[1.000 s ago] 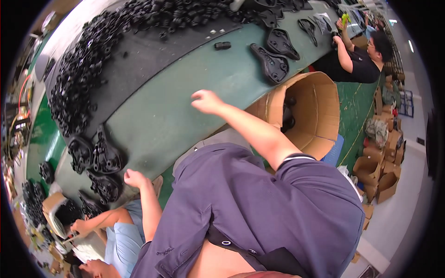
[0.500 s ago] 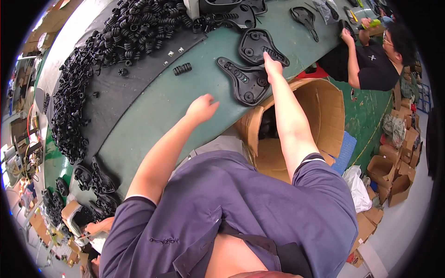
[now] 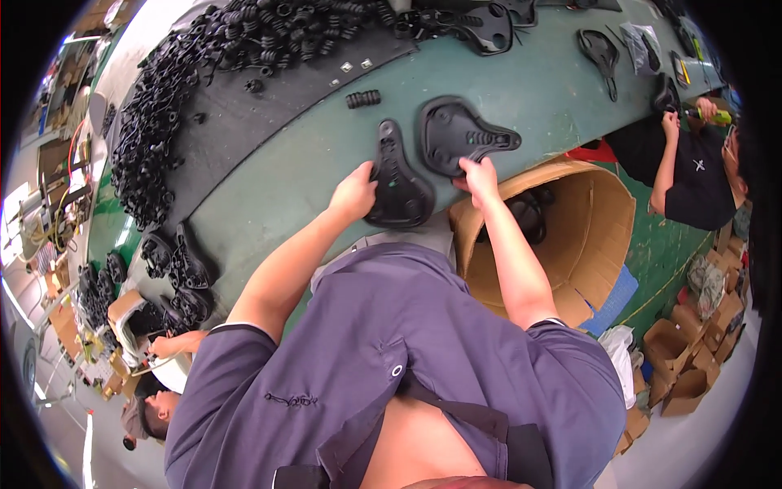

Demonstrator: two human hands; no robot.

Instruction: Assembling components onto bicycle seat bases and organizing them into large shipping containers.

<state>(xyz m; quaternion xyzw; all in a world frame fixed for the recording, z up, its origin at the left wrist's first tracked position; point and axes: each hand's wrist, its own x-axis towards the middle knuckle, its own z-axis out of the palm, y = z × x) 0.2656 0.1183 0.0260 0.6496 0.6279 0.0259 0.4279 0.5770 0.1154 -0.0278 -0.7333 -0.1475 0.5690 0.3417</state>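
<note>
Two black bicycle saddles lie underside up on the green tabletop, side by side. My left hand [image 3: 354, 192] grips the left edge of the nearer saddle [image 3: 397, 189], its narrow nose pointing away from me. With thumb and fingers closed, my right hand [image 3: 479, 179] holds the near edge of the other saddle [image 3: 446, 134], whose nose points right. Coil-like ribbed parts show along the middle of both saddles. Just beyond them sits a loose black ribbed spring piece [image 3: 363, 99], touched by neither hand.
A big heap of black ribbed parts [image 3: 244, 49] covers the table's far left on a dark mat [image 3: 269, 106]. Several more saddles [image 3: 487, 28] lie at the back. An open cardboard box [image 3: 599, 236] with black items inside stands against the table edge. A co-worker [image 3: 692, 179] works at right.
My left hand has gone from free in the air to the nearer saddle, which has turned nose away. My right hand now holds the other saddle's near edge, and that saddle has turned slightly.
</note>
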